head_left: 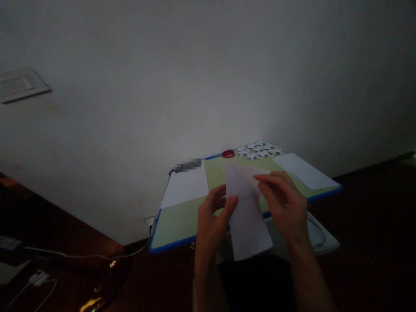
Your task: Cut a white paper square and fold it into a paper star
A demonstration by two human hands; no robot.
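Both my hands hold a white sheet of paper [247, 216] up above the near edge of a small green table [175, 223] with a blue rim. My left hand [212, 223] pinches the sheet's left edge between thumb and fingers. My right hand [283, 203] grips its upper right part, fingers curled over a fold near the top. The lower end of the sheet hangs free toward me.
On the table lie a white sheet [186, 187] at the left, a stack of white paper [305, 171] at the right, several folded white paper pieces [259, 150] and red-handled scissors [228, 153] at the back. A pale wall stands behind. Cables [42, 277] lie at the lower left.
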